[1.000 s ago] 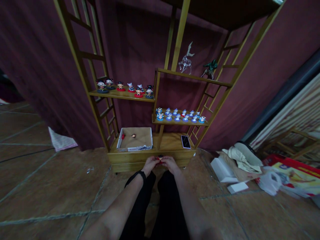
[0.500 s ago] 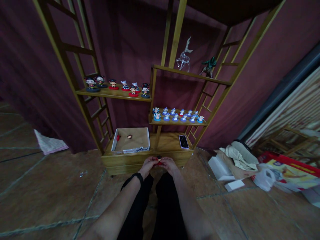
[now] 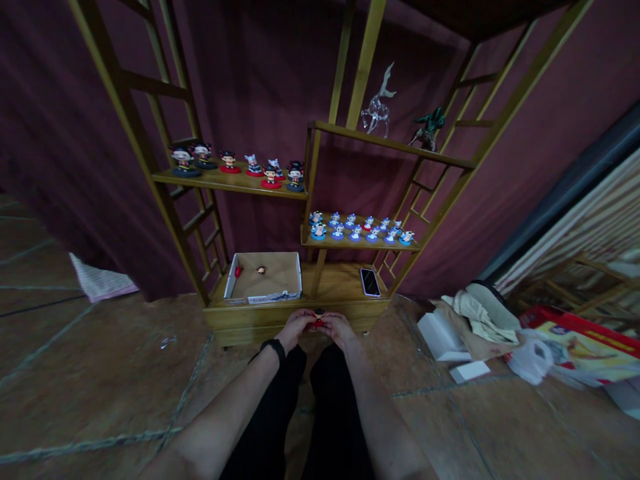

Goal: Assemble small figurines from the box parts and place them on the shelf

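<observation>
Both hands (image 3: 299, 324) pinched tight around a small red figurine (image 3: 319, 319), in front of the cabinet's (image 3: 250, 325) lower edge; open board (image 3: 340, 280) runs from post (image 3: 318, 275) to phone (image 3: 371, 283)!

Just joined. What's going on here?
A person's left hand and right hand together hold a small red-and-black figurine in front of a wooden shelf unit. On its bottom level sit an open box with two small pieces inside and a phone. Other figurines stand on the shelves above.
</observation>
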The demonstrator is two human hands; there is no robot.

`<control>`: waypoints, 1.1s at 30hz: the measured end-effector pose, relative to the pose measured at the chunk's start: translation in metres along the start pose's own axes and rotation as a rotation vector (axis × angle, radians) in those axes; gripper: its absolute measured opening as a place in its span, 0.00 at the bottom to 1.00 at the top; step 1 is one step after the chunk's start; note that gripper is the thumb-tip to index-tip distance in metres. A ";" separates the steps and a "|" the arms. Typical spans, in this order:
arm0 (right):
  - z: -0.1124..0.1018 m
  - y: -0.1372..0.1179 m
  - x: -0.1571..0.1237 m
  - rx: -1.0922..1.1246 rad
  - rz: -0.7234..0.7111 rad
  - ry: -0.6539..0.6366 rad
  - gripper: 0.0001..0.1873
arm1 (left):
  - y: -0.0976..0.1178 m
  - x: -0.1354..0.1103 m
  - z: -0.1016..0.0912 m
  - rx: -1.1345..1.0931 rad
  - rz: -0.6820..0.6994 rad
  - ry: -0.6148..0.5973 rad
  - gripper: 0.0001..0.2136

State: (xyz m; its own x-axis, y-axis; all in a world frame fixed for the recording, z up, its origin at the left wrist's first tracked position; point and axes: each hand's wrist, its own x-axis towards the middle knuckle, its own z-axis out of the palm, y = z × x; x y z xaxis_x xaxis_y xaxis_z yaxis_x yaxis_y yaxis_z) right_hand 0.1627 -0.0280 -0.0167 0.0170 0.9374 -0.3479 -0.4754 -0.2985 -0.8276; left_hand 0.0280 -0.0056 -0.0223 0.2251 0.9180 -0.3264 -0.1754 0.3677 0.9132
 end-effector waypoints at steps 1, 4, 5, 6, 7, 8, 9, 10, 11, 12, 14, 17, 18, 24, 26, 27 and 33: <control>-0.001 0.000 0.000 0.002 -0.002 0.004 0.10 | 0.002 0.000 0.000 0.003 -0.018 -0.018 0.09; -0.003 0.001 0.000 -0.001 0.000 -0.003 0.11 | 0.005 0.001 0.000 0.013 -0.061 -0.049 0.10; -0.003 0.000 0.000 -0.003 0.001 -0.006 0.11 | 0.005 0.002 0.000 0.016 -0.067 -0.051 0.10; -0.003 0.000 0.000 -0.006 0.003 -0.006 0.11 | 0.005 0.003 0.001 0.019 -0.068 -0.052 0.10; -0.003 -0.001 -0.001 -0.010 0.007 -0.005 0.11 | 0.004 0.003 0.001 0.023 -0.064 -0.052 0.10; -0.002 -0.001 -0.001 -0.015 0.012 -0.003 0.11 | 0.004 0.004 0.002 0.025 -0.059 -0.050 0.10; -0.002 -0.002 -0.002 -0.020 0.015 0.002 0.11 | 0.003 0.004 0.002 0.024 -0.051 -0.044 0.10; -0.002 -0.002 -0.002 -0.024 0.017 0.005 0.11 | 0.001 0.004 0.003 0.016 -0.042 -0.035 0.10; -0.002 -0.002 -0.001 -0.026 0.017 0.005 0.11 | 0.001 0.004 0.003 0.004 -0.033 -0.027 0.10; -0.002 -0.002 -0.001 -0.025 0.017 0.004 0.11 | 0.000 0.004 0.003 -0.012 -0.026 -0.020 0.10; -0.003 -0.001 0.001 -0.018 0.015 -0.005 0.11 | -0.001 0.003 0.003 -0.039 -0.021 -0.017 0.10; -0.006 0.001 0.004 -0.006 0.012 -0.003 0.12 | 0.001 0.003 0.003 -0.048 -0.031 -0.031 0.10; -0.007 0.001 0.005 -0.002 0.009 0.002 0.12 | 0.001 0.004 0.003 -0.044 -0.035 -0.033 0.10; -0.010 0.001 0.004 0.001 0.002 -0.047 0.13 | -0.002 0.010 0.001 -0.022 -0.042 -0.036 0.12; -0.010 0.000 0.004 -0.010 0.013 -0.053 0.12 | -0.004 0.012 0.001 -0.018 -0.036 -0.031 0.13; -0.010 0.000 0.004 -0.013 0.018 -0.049 0.12 | -0.005 0.013 0.000 -0.017 -0.030 -0.028 0.13; -0.007 0.000 0.005 -0.012 0.008 -0.056 0.10 | -0.005 0.011 0.002 -0.021 -0.006 -0.020 0.13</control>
State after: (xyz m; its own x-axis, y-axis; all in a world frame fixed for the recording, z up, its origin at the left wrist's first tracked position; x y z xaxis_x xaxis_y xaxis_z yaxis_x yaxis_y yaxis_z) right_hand 0.1688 -0.0244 -0.0217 -0.0358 0.9435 -0.3295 -0.4644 -0.3077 -0.8305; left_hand 0.0328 0.0030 -0.0298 0.2456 0.9127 -0.3264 -0.1944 0.3763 0.9059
